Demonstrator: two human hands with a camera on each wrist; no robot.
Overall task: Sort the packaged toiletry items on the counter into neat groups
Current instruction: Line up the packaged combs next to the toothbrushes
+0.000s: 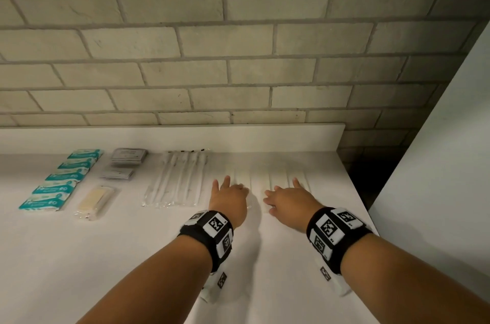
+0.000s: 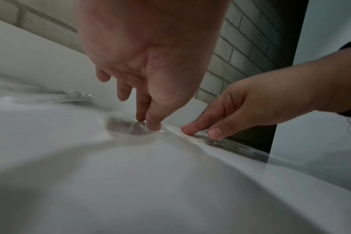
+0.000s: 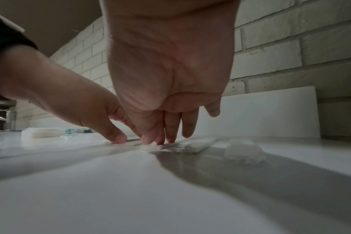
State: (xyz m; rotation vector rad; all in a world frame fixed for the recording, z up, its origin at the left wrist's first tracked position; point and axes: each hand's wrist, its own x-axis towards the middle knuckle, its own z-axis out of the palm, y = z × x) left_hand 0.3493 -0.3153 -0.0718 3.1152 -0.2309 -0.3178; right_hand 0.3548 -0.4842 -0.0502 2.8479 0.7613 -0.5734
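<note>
A row of flat white packets in clear wrappers [image 1: 261,177] lies on the white counter [image 1: 132,257] at the right. Both hands rest on this row. My left hand [image 1: 230,191] touches the left end with straight fingers; its fingertips [image 2: 153,125] press a clear wrapper [image 2: 130,126]. Just to its right, my right hand [image 1: 286,193] lies with its fingers spread, and those fingertips [image 3: 169,139] press on a wrapper [image 3: 190,146]. Neither hand grips anything. The hands hide the near ends of the packets.
Left of the hands lie clear toothbrush packs [image 1: 177,177], grey sachets [image 1: 128,158], a yellowish packet [image 1: 95,201] and a column of teal packets [image 1: 61,180]. A brick wall [image 1: 238,58] backs the counter. The counter ends at the right beside a white panel [image 1: 437,164].
</note>
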